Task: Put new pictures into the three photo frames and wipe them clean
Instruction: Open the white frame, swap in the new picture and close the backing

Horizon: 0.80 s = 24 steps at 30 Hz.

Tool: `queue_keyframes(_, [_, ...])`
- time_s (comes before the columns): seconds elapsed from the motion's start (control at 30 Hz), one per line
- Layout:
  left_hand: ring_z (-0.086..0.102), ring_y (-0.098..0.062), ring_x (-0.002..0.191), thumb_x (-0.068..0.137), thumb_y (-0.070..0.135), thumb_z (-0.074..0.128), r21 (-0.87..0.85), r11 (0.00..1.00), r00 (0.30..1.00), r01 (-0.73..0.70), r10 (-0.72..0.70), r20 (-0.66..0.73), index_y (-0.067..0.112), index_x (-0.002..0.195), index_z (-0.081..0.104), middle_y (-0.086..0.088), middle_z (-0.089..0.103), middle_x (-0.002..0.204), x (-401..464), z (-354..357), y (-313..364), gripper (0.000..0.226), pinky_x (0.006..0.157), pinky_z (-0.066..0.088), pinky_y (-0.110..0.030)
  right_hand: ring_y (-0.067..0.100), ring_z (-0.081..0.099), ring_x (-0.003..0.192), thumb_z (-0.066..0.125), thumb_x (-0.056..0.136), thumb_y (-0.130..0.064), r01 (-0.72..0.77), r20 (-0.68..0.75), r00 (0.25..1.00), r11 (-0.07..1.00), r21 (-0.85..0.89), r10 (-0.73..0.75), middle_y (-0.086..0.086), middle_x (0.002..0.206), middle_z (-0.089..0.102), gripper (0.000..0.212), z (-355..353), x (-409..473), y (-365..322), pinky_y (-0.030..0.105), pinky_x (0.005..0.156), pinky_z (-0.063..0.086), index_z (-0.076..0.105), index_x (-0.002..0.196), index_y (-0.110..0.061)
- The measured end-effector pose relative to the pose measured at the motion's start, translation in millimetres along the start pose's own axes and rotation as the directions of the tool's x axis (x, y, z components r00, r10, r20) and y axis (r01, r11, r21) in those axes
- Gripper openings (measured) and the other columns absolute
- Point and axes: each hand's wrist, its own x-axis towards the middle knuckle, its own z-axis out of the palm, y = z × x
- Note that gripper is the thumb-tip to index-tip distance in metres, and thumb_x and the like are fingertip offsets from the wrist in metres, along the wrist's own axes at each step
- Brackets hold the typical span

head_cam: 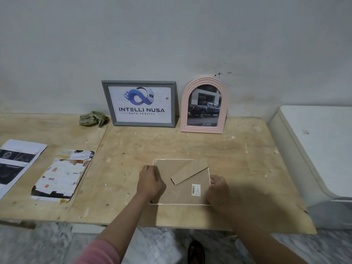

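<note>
A white photo frame (181, 193) lies face down on the plywood table (133, 149), its brown backing board and fold-out stand facing up. My left hand (149, 182) presses on the frame's left edge with fingers curled. My right hand (217, 187) grips the frame's right edge. A grey frame (140, 103) holding a logo print leans against the wall. Beside it, to the right, stands a pink arched frame (204, 105) with a picture of a truck. A crumpled green cloth (93, 118) lies left of the grey frame.
Two printed pictures lie at the table's left: a rounded one (62, 175) and a dark one (15, 162) near the edge. A white appliance (320, 149) stands right of the table. The table's front edge runs just below my wrists.
</note>
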Motion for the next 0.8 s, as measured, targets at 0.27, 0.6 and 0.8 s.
queue_keyframes(0.27, [0.043, -0.034, 0.113, 0.092, 0.020, 0.045, 0.292, 0.956, 0.999, -0.020, 0.007, 0.044, 0.002, 0.115, 0.053, -0.017, 0.044, 0.121, 36.3, 1.2, 27.7, 0.031, 0.088, 0.044, -0.040, 0.031, 0.055, 0.087, 0.039, 0.090, -0.023, 0.091, 0.099, 0.992, 0.984, -0.153, -0.076, 0.016, 0.095, 0.056, 0.036, -13.5, -5.9, -1.8, 0.027, 0.070, 0.039, 0.063, 0.108, -0.003])
queue_keyframes(0.6, [0.044, -0.038, 0.112, 0.095, 0.024, 0.039, 0.337, 0.940, 0.996, 0.047, -0.071, 0.057, -0.001, 0.113, 0.055, -0.019, 0.041, 0.120, 48.0, -4.1, 30.0, 0.034, 0.092, 0.044, -0.043, 0.034, 0.055, 0.095, 0.047, 0.082, 0.000, 0.087, 0.110, 0.991, 0.986, -0.139, -0.072, 0.016, 0.107, 0.054, 0.048, -13.8, -5.8, -2.1, 0.036, 0.077, 0.045, 0.054, 0.128, -0.008])
queue_keyframes(0.8, [0.046, -0.036, 0.115, 0.090, 0.025, 0.049, 0.341, 0.937, 0.982, 0.077, -0.130, 0.134, 0.001, 0.114, 0.055, -0.019, 0.041, 0.123, 60.5, -12.2, 34.3, 0.034, 0.092, 0.045, -0.040, 0.029, 0.042, 0.114, 0.074, 0.070, -0.046, 0.195, 0.378, 0.924, 0.917, -0.348, -0.053, 0.013, 0.125, 0.037, 0.095, -29.0, -6.2, -6.4, 0.036, 0.094, 0.040, 0.024, 0.144, -0.011])
